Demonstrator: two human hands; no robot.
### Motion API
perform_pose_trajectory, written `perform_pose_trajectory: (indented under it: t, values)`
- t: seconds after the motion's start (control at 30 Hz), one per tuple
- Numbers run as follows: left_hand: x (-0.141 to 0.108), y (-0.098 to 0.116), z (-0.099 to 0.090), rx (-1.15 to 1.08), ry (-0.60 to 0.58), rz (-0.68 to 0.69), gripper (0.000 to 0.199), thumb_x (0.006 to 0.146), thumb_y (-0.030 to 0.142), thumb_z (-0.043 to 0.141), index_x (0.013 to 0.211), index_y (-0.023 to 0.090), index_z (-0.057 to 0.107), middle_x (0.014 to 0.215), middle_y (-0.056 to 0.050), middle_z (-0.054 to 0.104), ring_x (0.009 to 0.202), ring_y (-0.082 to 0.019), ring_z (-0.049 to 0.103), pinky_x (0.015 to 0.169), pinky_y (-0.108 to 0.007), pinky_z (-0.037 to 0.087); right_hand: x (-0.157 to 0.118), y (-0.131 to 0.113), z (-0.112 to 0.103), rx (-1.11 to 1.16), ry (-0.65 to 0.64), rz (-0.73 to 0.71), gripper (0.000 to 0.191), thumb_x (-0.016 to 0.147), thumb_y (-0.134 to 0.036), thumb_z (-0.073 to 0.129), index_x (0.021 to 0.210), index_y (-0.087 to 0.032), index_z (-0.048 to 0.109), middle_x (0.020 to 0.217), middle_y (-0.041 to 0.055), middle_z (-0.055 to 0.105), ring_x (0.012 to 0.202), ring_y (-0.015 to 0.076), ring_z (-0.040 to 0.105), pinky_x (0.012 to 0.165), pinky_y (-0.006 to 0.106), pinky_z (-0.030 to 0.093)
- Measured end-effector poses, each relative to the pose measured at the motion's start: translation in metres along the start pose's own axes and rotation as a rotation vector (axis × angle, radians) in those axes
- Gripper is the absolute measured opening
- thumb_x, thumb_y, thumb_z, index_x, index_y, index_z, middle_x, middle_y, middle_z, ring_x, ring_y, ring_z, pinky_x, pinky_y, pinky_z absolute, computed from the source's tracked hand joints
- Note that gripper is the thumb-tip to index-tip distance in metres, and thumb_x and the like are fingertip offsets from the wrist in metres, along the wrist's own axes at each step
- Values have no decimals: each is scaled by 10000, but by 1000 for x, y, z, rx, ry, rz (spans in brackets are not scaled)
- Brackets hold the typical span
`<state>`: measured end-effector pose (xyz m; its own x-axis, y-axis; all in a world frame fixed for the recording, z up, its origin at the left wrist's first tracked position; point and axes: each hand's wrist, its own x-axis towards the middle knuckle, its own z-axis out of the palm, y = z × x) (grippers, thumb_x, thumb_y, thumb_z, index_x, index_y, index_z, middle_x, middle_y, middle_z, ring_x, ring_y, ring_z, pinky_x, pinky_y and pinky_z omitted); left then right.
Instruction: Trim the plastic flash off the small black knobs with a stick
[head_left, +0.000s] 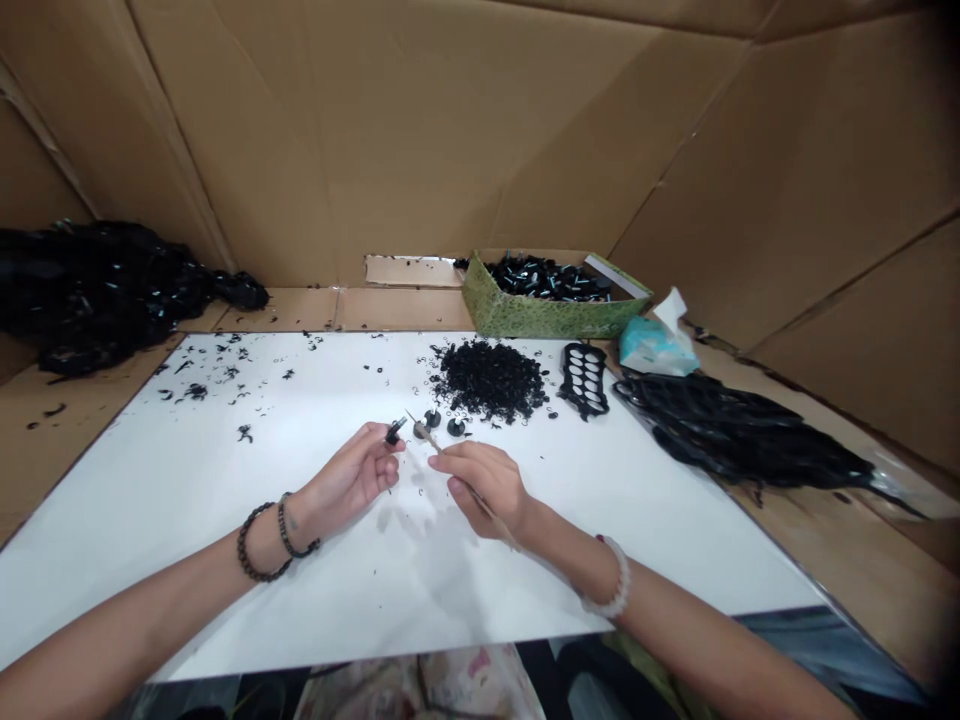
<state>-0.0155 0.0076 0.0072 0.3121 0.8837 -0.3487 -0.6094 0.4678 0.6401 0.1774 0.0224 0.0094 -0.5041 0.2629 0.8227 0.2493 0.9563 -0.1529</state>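
Between thumb and fingers, my left hand [367, 468] pinches a small black part with a shiny metal pin [395, 431]. My right hand [484, 485] grips a thin stick-like tool [430, 437] with a fine pointed tip, its long handle running back under the palm. The tip is close to the pinched part; whether they touch I cannot tell. Just beyond my fingers, several round black parts with upright stems [456, 427] stand on the white board [315, 590]. Behind them lies a heap of tiny black rings or clips [491, 380].
A green patterned box [555, 320] full of black parts with metal pins stands at the back. To its right are a black tray with holes [583, 380], a tissue pack [658, 345] and bagged black strips [750, 430]. Black plastic bags [112, 290] lie at left; cardboard walls [450, 130] surround everything.
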Motion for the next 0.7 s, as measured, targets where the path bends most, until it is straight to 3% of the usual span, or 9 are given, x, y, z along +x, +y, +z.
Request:
perform_pose_trajectory:
  t: [0.1,0.23,0.4,0.7]
  values:
    - [-2,-1,1,50,-30,65,195,783,137,606,918,203,481,898,-28,618,660,-66,579,696,-202,481,1,-1,-2,-5,-7,8,240,797,-81,420,1002,-136,530,742,77,629,664,153,586,569,273,489]
    - [-4,-3,2,101,-20,90,247,767,104,621,944,203,480,907,-30,621,689,-64,585,772,-216,471,2,-2,-4,-27,-16,6,224,788,-77,418,968,-140,536,708,66,631,632,149,584,558,268,482]
    - [-1,-5,0,99,-11,108,136,811,232,596,897,194,497,861,-26,616,714,-77,595,779,-222,479,-3,-1,-3,-2,27,22,197,779,-83,395,882,-162,543,635,29,614,555,126,568,504,246,443]
    - [-1,-9,-4,100,45,142,156,767,168,645,869,172,527,811,-12,607,672,-67,582,762,-216,490,-7,-1,1,49,33,9,162,766,-106,395,812,-177,532,593,12,611,510,122,556,472,248,408]
